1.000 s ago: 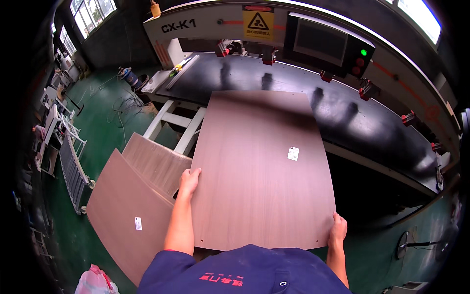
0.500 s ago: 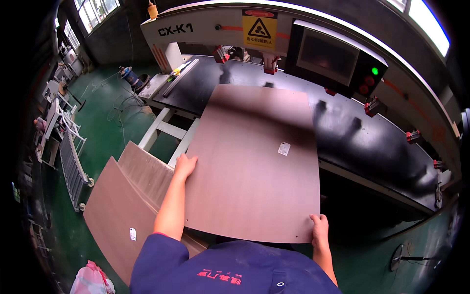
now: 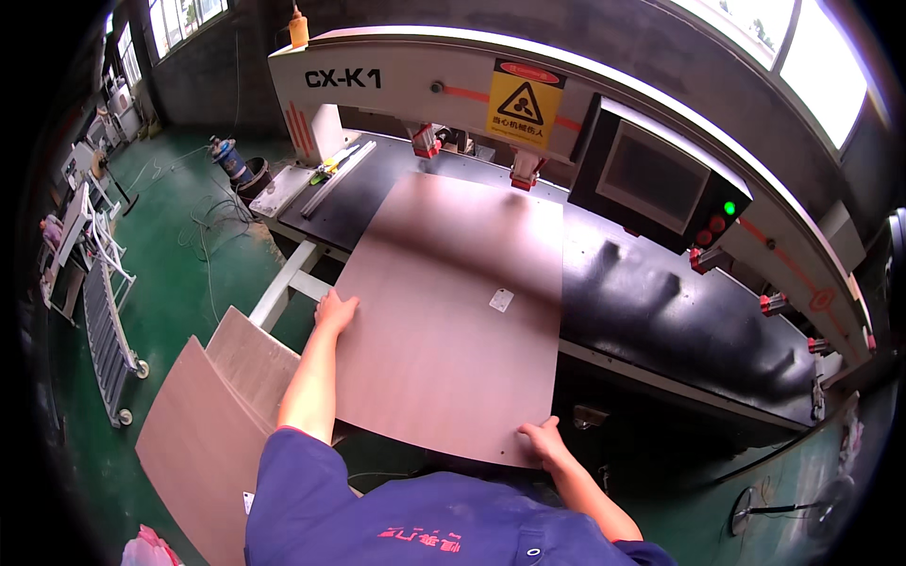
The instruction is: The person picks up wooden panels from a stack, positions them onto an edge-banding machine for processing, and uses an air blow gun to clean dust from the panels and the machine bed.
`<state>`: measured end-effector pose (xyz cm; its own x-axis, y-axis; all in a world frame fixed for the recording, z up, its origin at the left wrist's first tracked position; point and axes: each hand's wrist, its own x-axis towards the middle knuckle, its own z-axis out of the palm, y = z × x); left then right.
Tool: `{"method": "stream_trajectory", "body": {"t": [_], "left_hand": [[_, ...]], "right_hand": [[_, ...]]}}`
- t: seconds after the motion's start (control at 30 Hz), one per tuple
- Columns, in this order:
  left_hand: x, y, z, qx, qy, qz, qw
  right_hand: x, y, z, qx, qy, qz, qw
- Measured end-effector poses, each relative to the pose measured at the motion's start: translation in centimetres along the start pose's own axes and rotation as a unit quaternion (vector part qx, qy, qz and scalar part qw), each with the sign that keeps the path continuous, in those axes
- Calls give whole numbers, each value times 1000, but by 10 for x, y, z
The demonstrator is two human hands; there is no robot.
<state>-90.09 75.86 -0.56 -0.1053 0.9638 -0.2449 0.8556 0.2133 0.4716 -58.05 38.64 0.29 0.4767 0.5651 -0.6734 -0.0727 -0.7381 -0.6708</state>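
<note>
I hold a large flat brownish-pink panel (image 3: 444, 349) with both hands, its far part lying on the black machine table (image 3: 651, 311) and its near end reaching toward my body. A small white label (image 3: 501, 300) is on its face. My left hand (image 3: 334, 311) grips the left edge, thumb on top and fingers mostly hidden beneath. Close to the near right corner, my right hand (image 3: 542, 441) grips the panel with the thumb over the face. Similar panels (image 3: 203, 439) lean in a stack at my left side.
A white machine beam (image 3: 406, 80) with red-tipped heads (image 3: 525, 173) spans the table. Its control screen (image 3: 656, 177) hangs at the right, with a lit green button. Metal strips (image 3: 340, 179) lie at the table's left end. A wheeled rack (image 3: 109, 330) stands far left; a fan (image 3: 746, 512) is lower right.
The panel has shifted left along the table and slightly farther toward the beam. Both hands keep their grip. My view has also turned, so the whole machine sits differently in it.
</note>
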Motion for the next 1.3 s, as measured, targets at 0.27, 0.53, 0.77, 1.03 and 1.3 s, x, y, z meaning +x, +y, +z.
{"method": "stream_trajectory", "body": {"t": [0.27, 0.53, 0.77, 1.03, 1.3], "left_hand": [[32, -42, 32, -68, 38, 104, 991], [-124, -48, 42, -206, 41, 157, 965], [-243, -56, 66, -310, 65, -11, 948], [-213, -45, 71, -389, 80, -133, 908], [-167, -31, 67, -447, 34, -88, 890]], "right_hand": [[27, -8, 52, -26, -51, 55, 997], [33, -28, 71, -50, -107, 125, 985], [61, -7, 85, 32, -123, 118, 985], [68, -15, 90, 106, -205, 95, 968], [84, -53, 86, 140, -196, 49, 969]]}}
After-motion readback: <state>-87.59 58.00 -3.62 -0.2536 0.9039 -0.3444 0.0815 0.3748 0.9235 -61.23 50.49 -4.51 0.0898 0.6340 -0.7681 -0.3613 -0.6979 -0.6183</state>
